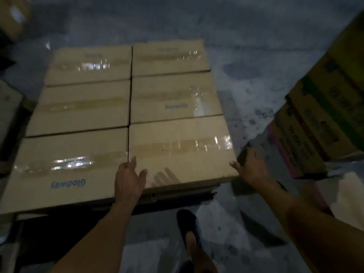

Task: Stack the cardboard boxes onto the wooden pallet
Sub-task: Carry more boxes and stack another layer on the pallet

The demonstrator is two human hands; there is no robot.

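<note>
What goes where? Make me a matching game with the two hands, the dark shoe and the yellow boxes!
Things:
1. left hand
2. right hand
3. dark shoe
4. yellow boxes

Places:
A. on the grey floor, between the two arms
B. at the right corner of the front-right box
C. piled off to the right
D. on the front-right box's left edge

Pairs: 1-D, 2-B, 3-A, 4-C

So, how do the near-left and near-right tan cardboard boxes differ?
The near-left tan cardboard box shows a blue printed word; the near-right tan cardboard box shows none. The left hand and right hand flank the near-right box, not the near-left one. Both carry clear tape.
</note>
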